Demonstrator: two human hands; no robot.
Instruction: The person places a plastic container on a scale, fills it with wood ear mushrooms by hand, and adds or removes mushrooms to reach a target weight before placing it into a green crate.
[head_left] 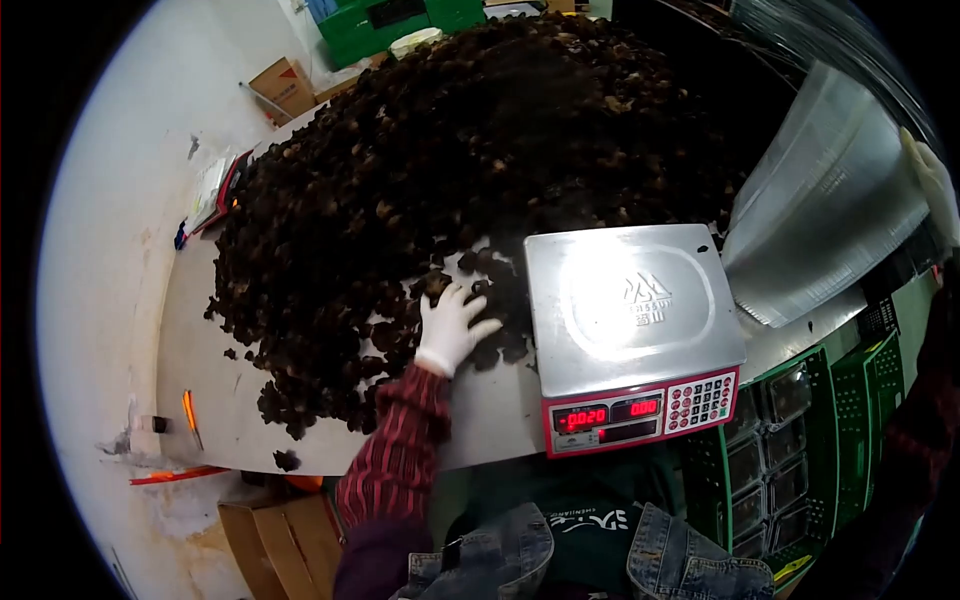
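My left hand [452,328], in a white glove, lies with spread fingers at the near edge of a large heap of dark, curled pieces [400,190] that look like wood ear mushrooms. Its fingertips touch a few loose ones. Right of it stands a red electronic scale [640,310] with a bare steel pan and lit red digits reading -0.020. My right hand [932,185], also white-gloved, is at the far right edge beside a tall stack of clear plastic containers [825,200]. Its fingers are too cut off and dark to make out their grip.
Green crates [850,430] at lower right hold several clear plastic boxes [785,395]. A cardboard box [285,540] stands below the table [480,425]. A clipboard with papers [212,195] lies at the left by the wall. A green crate [385,25] sits behind the heap.
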